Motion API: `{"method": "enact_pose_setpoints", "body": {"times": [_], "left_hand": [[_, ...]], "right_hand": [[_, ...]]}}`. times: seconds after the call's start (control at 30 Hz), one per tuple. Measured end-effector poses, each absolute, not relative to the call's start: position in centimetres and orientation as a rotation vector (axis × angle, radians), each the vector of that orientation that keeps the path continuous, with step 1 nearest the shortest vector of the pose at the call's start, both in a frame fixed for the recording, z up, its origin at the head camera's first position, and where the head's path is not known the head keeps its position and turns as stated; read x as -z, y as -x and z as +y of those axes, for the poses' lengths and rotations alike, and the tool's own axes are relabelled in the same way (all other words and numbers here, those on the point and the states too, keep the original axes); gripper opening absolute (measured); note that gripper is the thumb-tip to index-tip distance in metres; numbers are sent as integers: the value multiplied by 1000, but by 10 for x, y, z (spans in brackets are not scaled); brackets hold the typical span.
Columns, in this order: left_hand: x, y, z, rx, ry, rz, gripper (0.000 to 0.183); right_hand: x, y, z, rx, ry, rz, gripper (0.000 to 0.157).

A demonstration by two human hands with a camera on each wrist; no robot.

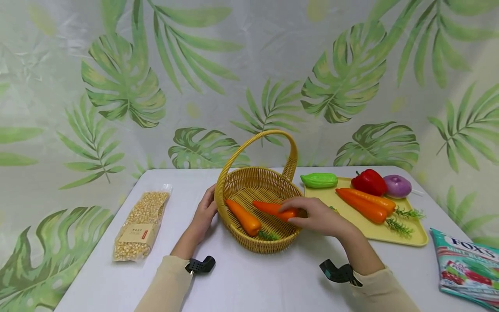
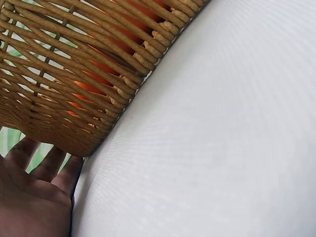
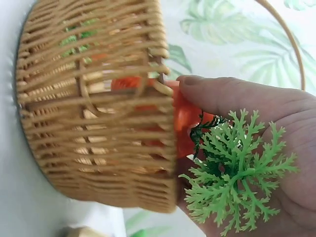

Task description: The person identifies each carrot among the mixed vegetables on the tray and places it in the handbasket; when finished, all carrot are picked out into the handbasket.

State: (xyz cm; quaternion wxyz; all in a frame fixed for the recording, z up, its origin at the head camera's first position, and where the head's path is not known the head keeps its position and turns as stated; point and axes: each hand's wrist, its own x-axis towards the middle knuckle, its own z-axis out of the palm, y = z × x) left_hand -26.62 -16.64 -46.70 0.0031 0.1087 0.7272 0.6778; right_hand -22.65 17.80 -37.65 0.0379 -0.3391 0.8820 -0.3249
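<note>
A woven wicker basket (image 1: 257, 247) with a tall arched handle stands mid-table. One orange toy carrot (image 1: 243, 218) with a green top lies inside against its left wall. My right hand (image 1: 321, 216) pinches a second carrot (image 1: 270, 208) by its thick end, over the basket's right side, tip pointing left. Its leafy green top (image 3: 242, 173) hangs across the palm in the right wrist view. My left hand (image 1: 204, 212) rests against the basket's outer left wall. In the left wrist view its fingers (image 2: 52, 163) reach out along the wicker, their tips hidden behind it.
To the right, a yellow tray (image 1: 413, 238) bears two more carrots (image 1: 366, 206), a red bell pepper (image 1: 369, 182) and a purple onion (image 1: 397, 186). A green bitter melon (image 1: 319, 180) overlaps its back-left edge. A bag of corn kernels (image 1: 142, 225) lies left, a candy bag (image 1: 468, 268) front right.
</note>
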Motion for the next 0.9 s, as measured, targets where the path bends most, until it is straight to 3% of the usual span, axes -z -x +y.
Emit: {"method": "enact_pose_setpoints", "body": {"times": [0.33, 0.9], "left_hand": [[465, 265, -167, -2120, -360, 2288, 47], [466, 266, -166, -2144, -364, 2266, 46]], "right_hand": [[379, 235, 158, 852, 1163, 2693, 22], [384, 250, 128, 845, 1034, 2516, 29]]}}
